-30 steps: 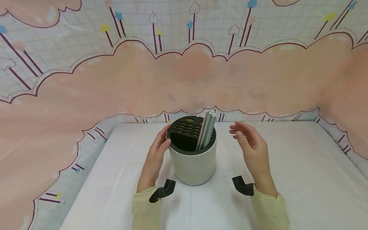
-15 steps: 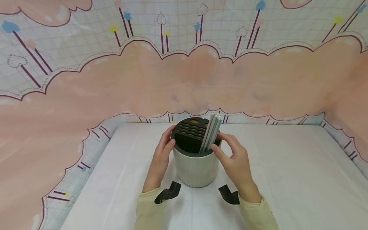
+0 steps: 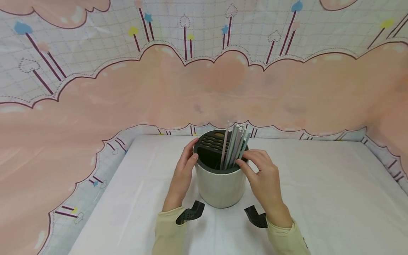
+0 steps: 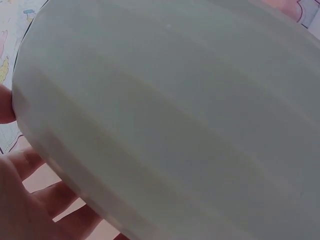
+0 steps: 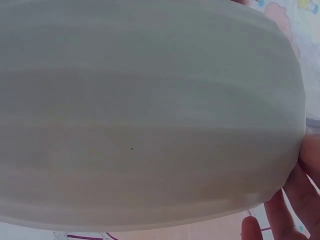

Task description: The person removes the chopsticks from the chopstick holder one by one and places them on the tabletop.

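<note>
A round cream holder (image 3: 222, 189) with a dark divided top insert (image 3: 211, 140) stands upright on the white table. Thin, pale silvery sticks (image 3: 234, 147) lean in its open front compartment, fanned apart at the top; their exact kind is not clear. My left hand (image 3: 184, 173) grips the holder's left side, thumb near the front rim; the left wrist view shows its fingers (image 4: 60, 197) curled round the ribbed wall. At the right rim my right hand (image 3: 262, 180) pinches the rightmost sticks low down between thumb and fingers. Its fingers (image 5: 297, 195) show beside the holder's top in the right wrist view.
A white cloth covers the table (image 3: 318, 198). Behind it hangs a peach and white backdrop (image 3: 204, 92) with printed candles, and its lower edge meets the table's far and side edges. A dark wrist mount (image 3: 256, 216) juts inward from the right sleeve.
My right hand has come in from the right to the holder's rim and taken hold of sticks there. The bundled sticks have spread apart. The left hand keeps its grip.
</note>
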A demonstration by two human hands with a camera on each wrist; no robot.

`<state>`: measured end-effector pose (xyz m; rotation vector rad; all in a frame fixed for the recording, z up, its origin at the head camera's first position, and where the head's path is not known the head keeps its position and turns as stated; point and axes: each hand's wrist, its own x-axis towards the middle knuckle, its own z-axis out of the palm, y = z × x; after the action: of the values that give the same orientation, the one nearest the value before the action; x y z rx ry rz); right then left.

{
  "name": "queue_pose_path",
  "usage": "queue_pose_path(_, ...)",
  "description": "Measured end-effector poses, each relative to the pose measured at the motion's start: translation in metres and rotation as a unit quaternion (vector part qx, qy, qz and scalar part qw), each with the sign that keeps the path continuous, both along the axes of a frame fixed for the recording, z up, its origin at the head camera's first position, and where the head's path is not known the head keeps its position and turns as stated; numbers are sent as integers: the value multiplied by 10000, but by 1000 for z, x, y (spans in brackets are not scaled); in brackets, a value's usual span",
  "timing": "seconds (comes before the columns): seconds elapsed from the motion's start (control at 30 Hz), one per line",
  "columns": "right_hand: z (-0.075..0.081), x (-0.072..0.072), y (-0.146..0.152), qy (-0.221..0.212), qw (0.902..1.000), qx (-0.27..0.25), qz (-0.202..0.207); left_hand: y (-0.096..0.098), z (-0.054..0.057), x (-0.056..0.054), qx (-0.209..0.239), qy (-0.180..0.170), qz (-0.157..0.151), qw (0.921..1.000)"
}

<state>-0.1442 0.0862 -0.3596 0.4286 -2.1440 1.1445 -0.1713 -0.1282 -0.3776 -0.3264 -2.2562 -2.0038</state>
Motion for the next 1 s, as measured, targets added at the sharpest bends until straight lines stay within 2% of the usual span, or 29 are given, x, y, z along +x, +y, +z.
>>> queue_pose_path(0.3,4,1,0,120,9994,-225,-232,1,-1,0,-182,7,98,9998)
queue_pose_path(0.43,8,3,2,146,9982,-547,-201,0,-1,-2,-190,61,59,9998)
queue_pose_path(0.53,13,5,1,184,9964,-831,9,-1,0,-2,-212,36,54,9998)
queue_pose_path(0.63,22,10,0,232,9913,-1207,477,0,5,1,-271,4,107,9996)
queue_pose_path(0.8,39,22,-1,450,9709,-1996,1242,2,13,7,-393,8,211,9990)
queue_pose_path(0.87,43,26,1,501,9686,-2071,1278,2,11,7,-410,47,218,9989)
queue_pose_path(0.93,45,29,4,523,9680,-2086,1293,1,5,5,-427,111,236,9987)
queue_pose_path(1.0,45,30,8,553,9634,-2229,1382,0,-2,3,-454,148,256,9985)
